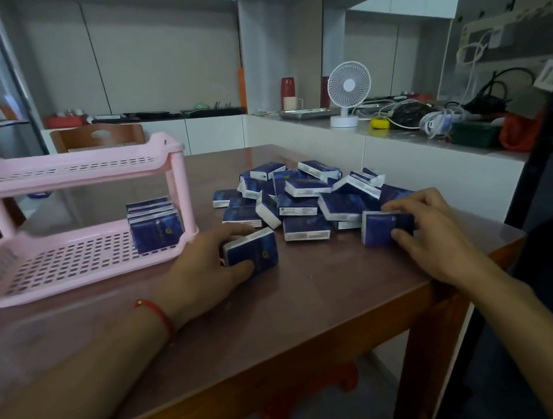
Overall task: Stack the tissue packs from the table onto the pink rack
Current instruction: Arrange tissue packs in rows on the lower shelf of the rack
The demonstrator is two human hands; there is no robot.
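Left hand (202,269) pinched one tissue pack (252,251); right hand (432,226) curled round another pack (382,230). Judged them light, soft, slightly slick; gripped across the narrow sides.

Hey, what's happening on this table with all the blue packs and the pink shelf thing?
A person is moving tissue packs onto a pink rack. The left hand grips one pack near the rack, and the right hand grips another pack at the edge of the loose pile on the table. A few packs already stand at the right end of the rack's lower shelf; its top shelf looks bare.
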